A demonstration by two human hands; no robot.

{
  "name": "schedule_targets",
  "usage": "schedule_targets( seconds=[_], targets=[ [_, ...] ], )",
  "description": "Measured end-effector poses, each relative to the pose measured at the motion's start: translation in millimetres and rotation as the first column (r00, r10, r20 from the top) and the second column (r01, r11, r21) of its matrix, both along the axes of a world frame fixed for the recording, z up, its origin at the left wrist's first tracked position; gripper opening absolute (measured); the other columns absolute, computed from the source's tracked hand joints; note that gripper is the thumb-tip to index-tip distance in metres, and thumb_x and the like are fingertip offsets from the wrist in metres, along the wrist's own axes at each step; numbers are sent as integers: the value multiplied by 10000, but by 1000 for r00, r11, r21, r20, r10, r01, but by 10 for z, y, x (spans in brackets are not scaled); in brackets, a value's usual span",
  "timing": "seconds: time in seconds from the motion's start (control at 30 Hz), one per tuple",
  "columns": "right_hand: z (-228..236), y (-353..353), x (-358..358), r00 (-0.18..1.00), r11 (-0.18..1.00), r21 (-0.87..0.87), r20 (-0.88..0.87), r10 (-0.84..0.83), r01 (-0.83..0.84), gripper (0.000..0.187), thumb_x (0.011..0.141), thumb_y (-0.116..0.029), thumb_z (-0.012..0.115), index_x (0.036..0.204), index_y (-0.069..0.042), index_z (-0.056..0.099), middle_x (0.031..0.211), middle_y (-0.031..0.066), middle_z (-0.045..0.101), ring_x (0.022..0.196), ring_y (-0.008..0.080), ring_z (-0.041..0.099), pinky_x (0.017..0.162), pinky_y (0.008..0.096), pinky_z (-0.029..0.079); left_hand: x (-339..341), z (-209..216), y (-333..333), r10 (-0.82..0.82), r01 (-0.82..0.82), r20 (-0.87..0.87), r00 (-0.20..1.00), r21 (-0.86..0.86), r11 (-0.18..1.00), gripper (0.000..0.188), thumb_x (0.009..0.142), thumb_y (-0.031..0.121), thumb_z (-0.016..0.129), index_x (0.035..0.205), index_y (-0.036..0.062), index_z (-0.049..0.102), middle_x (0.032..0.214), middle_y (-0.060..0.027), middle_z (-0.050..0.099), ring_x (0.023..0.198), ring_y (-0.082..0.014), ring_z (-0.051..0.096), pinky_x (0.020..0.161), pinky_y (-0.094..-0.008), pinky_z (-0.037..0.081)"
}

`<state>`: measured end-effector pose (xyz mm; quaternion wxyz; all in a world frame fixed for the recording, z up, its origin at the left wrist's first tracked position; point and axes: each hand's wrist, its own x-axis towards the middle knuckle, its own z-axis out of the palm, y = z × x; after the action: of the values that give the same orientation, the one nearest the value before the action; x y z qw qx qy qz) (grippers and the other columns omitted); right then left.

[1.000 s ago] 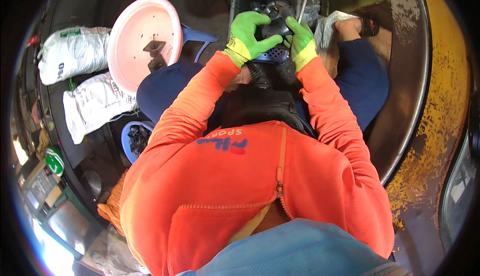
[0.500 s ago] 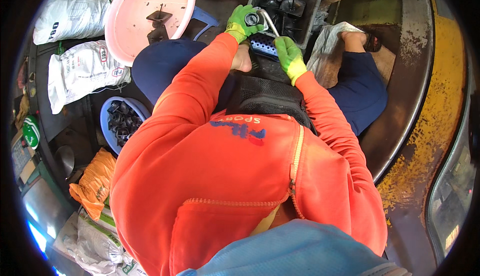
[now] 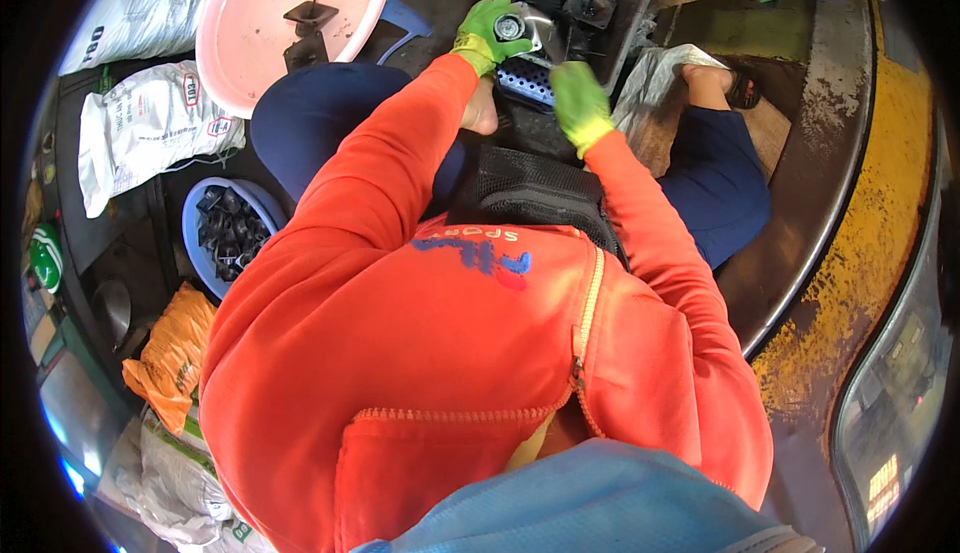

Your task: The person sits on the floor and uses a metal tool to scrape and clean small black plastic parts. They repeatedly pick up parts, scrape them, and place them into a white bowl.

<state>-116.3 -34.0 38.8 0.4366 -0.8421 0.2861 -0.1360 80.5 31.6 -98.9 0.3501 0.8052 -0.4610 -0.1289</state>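
Observation:
My left hand [image 3: 488, 33], in a green and yellow glove, is closed around a dark part whose round, grey-ringed end [image 3: 509, 27] faces up. My right hand [image 3: 582, 105], gloved alike, is a blurred fist just below and to the right. A bent silvery metal tool [image 3: 543, 35], smeared by motion, runs from beside the part toward this fist, which grips its lower end. Right behind stands a dark grey crate [image 3: 632, 28] with black moulded parts [image 3: 588, 10] inside. Beneath the hands is a blue perforated basket [image 3: 527, 85], partly hidden.
A pink basin [image 3: 225, 63] at the far left holds square-flanged black parts [image 3: 310, 15]. A blue tub [image 3: 197, 253] is full of black parts. White sacks [image 3: 150, 133] and an orange bag [image 3: 170, 348] lie left. A rusty yellow metal edge [image 3: 850, 243] curves along the right.
My right hand has moved slightly left and down and blurred. The metal tool has swung from a clear upright slant into a smear beside the part. My left hand keeps its hold.

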Motion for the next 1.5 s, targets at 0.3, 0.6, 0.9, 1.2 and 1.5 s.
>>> schedule_targets(
  seconds=[0.3, 0.6, 0.9, 1.2, 1.5],
  targets=[
    [78, -77, -87, 932, 979, -201, 350, 92, -21, 193, 975, -182, 507, 1015, -14, 592, 873, 180, 638, 780, 367, 635, 698, 387, 494, 9, -30, -21, -10, 10, -58, 998, -1, 1000, 717, 593, 359, 867, 1231, 149, 613, 1315, -114, 557, 1267, -348, 452, 1075, -422, 373],
    [66, -125, -46, 976, 972, 129, 69, -207, 198, 328, 972, -354, 539, 1083, -52, 605, 890, 189, 643, 781, 320, 609, 742, 380, 483, -5, 460, -21, 41, -39, -14, 999, 78, 996, 567, 531, 465, 840, 1028, 213, 735, 1260, -65, 591, 1144, -317, 513, 985, -417, 416],
    [1175, 62, -557, 959, 968, 59, 132, -251, 245, 203, 996, -183, 504, 1090, -31, 600, 790, 112, 601, 694, 213, 591, 650, 326, 469, -194, 1572, -394, -242, -9, -342, 908, -594, 804, 238, 872, 103, 664, 1103, 52, 636, 1026, -43, 673, 898, -152, 644, 794, -304, 540],
    [1533, 208, -915, 745, 948, -6, 620, -246, 318, 242, 990, -152, 534, 1145, 26, 589, 887, 83, 656, 742, 119, 597, 664, 225, 458, -607, 1771, -489, -441, -269, -763, 472, -601, 753, 300, 758, 87, 768, 1032, 51, 652, 1005, -30, 674, 895, -150, 646, 806, -299, 541],
    [1647, 293, -1031, 933, 942, 95, 137, -332, 321, 165, 982, -165, 542, 1036, -19, 600, 741, 114, 570, 631, 207, 564, 591, 323, 455, -848, 2243, -370, -192, 40, -195, 962, -595, 802, 241, 728, 193, 762, 918, 68, 680, 863, -61, 697, 805, -182, 669, 718, -319, 531]
  ],
)
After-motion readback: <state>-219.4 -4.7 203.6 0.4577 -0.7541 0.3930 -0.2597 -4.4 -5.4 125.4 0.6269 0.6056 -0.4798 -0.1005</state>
